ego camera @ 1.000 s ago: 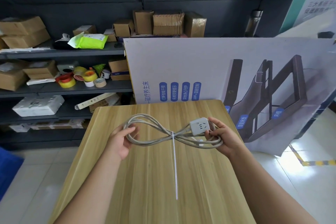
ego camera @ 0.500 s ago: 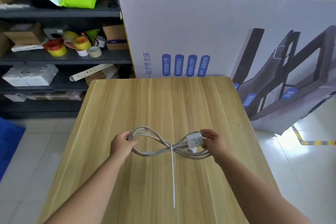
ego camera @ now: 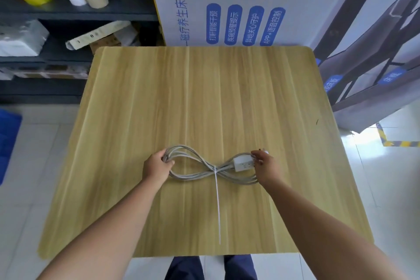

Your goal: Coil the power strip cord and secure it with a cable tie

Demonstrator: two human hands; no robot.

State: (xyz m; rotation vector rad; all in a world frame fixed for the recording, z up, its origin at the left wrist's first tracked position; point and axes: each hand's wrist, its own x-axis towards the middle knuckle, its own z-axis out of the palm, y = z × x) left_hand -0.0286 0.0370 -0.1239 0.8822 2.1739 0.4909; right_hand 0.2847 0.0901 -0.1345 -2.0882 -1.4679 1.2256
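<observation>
Both hands grip the coiled cord (ego camera: 193, 174): left hand (ego camera: 156, 167) closed on its 9 o'clock loop, right hand (ego camera: 264, 169) at 3 o'clock beside the socket block (ego camera: 243, 163). On the table (ego camera: 204, 98), the cable tie (ego camera: 217, 200) already pinches the middle; I think only release remains, perhaps trimming the tail.

The desk (ego camera: 204, 98) has a pale wood-grain top, smooth with a soft sheen. The cord (ego camera: 193, 175) looks like smooth grey plastic, the socket block (ego camera: 243, 164) matt white plastic, the cable tie (ego camera: 217, 200) thin white plastic.
</observation>
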